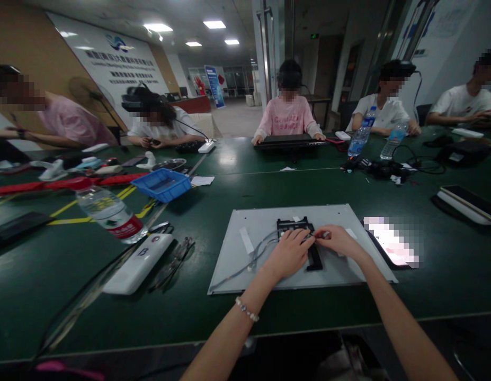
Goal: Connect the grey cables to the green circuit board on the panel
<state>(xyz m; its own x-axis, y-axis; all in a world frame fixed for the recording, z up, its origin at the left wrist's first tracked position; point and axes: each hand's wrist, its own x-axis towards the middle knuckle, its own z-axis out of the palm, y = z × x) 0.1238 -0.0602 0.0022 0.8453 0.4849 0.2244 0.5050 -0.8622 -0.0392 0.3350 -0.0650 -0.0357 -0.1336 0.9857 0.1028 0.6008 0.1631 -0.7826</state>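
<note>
A black plastic frame (pixel 315 259) with cut-outs lies on a white board (pixel 237 275) in front of me. My left hand (pixel 291 254) rests over the frame with its fingers stretched out, covering much of its middle. At the frame's right side is my right hand (pixel 336 241), thumb and fingers pinched together; whatever is between them is too small to make out. Thin grey cables (pixel 242 271) run from the frame's left side across the board. White strips, such as this strip of tape (pixel 246 241), lie on the board.
Left of the board lie glasses (pixel 173 264), a white power bank (pixel 140 264), a tilted water bottle (pixel 110 214) and a blue tray (pixel 163 184). A lit phone (pixel 392 243) touches or nearly touches the board's right edge. Several people sit around the green table (pixel 269 185).
</note>
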